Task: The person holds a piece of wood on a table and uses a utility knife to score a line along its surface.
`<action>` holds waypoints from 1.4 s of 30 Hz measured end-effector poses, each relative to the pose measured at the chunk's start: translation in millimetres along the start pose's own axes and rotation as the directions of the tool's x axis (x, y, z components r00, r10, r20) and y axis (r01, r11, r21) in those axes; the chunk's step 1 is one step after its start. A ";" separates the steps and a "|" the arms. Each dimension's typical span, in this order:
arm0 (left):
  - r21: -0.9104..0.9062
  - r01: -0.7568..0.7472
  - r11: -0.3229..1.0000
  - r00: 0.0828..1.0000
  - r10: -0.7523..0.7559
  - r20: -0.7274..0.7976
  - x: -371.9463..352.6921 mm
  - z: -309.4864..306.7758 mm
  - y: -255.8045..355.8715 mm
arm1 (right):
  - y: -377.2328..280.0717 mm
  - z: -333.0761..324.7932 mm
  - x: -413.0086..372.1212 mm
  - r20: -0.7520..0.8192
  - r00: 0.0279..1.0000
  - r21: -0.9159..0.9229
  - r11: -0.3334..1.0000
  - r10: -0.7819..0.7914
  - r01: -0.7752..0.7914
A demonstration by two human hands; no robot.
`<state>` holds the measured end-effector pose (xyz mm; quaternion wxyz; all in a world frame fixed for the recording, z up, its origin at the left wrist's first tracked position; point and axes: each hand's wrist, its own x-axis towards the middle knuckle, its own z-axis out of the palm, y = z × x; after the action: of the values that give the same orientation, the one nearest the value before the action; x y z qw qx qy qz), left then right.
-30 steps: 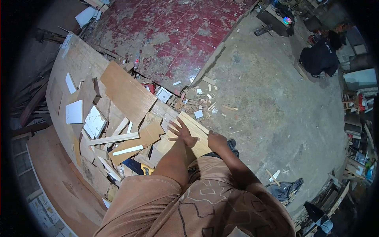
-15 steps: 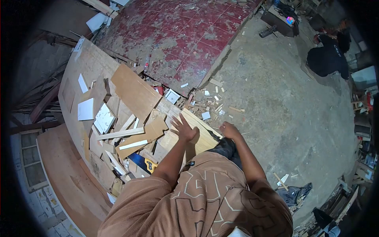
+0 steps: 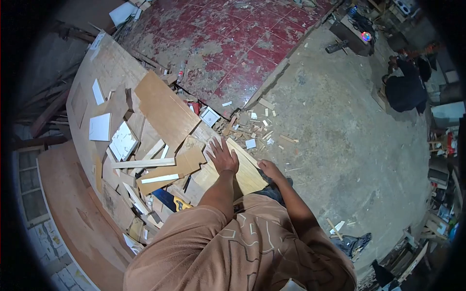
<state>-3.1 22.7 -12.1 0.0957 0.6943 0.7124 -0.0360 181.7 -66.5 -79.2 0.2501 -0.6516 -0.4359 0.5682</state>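
My left hand point(image 3: 223, 156) lies with its fingers spread at the left edge of a pale yellow wood board point(image 3: 246, 175). At the board's right edge is my right hand point(image 3: 270, 170), its fingers curled round that edge. Left of the board lies a brown board piece with a ragged edge point(image 3: 191, 159). A handsaw with a yellow handle point(image 3: 181, 204) rests below it, partly hidden by my left arm.
Wood scraps and white pieces point(image 3: 100, 127) litter the large plywood sheet point(image 3: 116, 58). Small offcuts point(image 3: 250, 143) lie on the concrete floor point(image 3: 330, 136). A person in a dark top point(image 3: 405, 89) is at the upper right.
My left hand has settled flatter at the board. My right hand has moved left to the board's edge and closed on it. The view has shifted slightly.
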 end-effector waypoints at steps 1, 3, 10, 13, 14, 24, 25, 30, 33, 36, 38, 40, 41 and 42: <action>0.005 -0.011 1.000 1.000 0.011 -0.007 -1.3 0.9 -0.3 | -11.4 -7.4 -5.3 0.012 1.000 -0.014 1.000 0.006 -0.005; 0.005 -0.006 1.000 1.000 0.006 -0.017 0.8 0.0 -1.9 | -55.4 -27.7 -12.5 -0.092 0.995 -0.369 0.928 0.024 -0.057; -0.014 -0.017 1.000 1.000 0.017 -0.002 0.7 0.8 -4.8 | -134.5 -30.0 -47.2 0.121 0.964 -0.647 0.755 0.238 -0.106; -0.007 -0.023 1.000 1.000 0.023 -0.006 0.3 0.8 -2.8 | -128.3 -5.8 -64.0 0.079 0.978 -0.725 0.685 0.193 -0.077; -0.001 -0.016 1.000 1.000 0.016 0.017 0.1 0.3 -2.3 | -127.4 -2.1 -66.4 0.074 0.978 -0.727 0.682 0.193 -0.080; -0.020 -0.013 1.000 1.000 0.013 0.006 0.0 -2.2 -3.1 | -115.2 7.7 -58.3 -0.054 0.996 -0.694 0.714 0.068 -0.087; -0.024 -0.016 1.000 1.000 0.016 0.007 0.0 -1.5 -2.5 | -117.8 3.0 -62.6 -0.051 0.996 -0.702 0.706 0.077 -0.091; -0.023 -0.005 1.000 1.000 0.006 0.021 1.0 -1.4 -3.0 | -142.1 -16.6 -110.4 -0.052 0.992 -0.727 0.677 0.114 -0.116; -0.040 -0.008 0.999 1.000 0.009 0.013 0.3 -3.3 -2.6 | -152.0 -22.5 -119.6 -0.036 0.992 -0.685 0.720 0.123 -0.114; -0.009 -0.007 1.000 1.000 0.007 0.007 0.7 0.8 -2.8 | -136.3 -4.4 -95.0 -0.063 0.991 -0.706 0.696 0.122 -0.130; -0.006 -0.007 1.000 1.000 0.007 0.011 -0.2 -0.1 -2.7 | -118.8 10.4 -68.0 -0.067 0.986 -0.640 0.751 0.156 -0.162; -0.003 -0.007 1.000 1.000 0.007 0.015 1.1 -3.3 -1.4 | -121.6 13.6 -57.5 -0.081 0.988 -0.647 0.748 0.128 -0.150; -0.016 -0.005 1.000 1.000 0.005 0.019 0.8 -4.3 -1.4 | -121.9 15.2 -56.0 -0.093 0.990 -0.655 0.743 0.104 -0.140; -0.029 -0.004 1.000 1.000 0.004 0.024 0.5 -5.2 -1.5 | -121.9 14.9 -56.6 -0.091 0.990 -0.654 0.744 0.106 -0.140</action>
<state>-5.1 24.1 -7.2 0.1144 0.6938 0.7103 -0.0338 134.3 -56.9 47.1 -0.0230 -0.7384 -0.5579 0.3781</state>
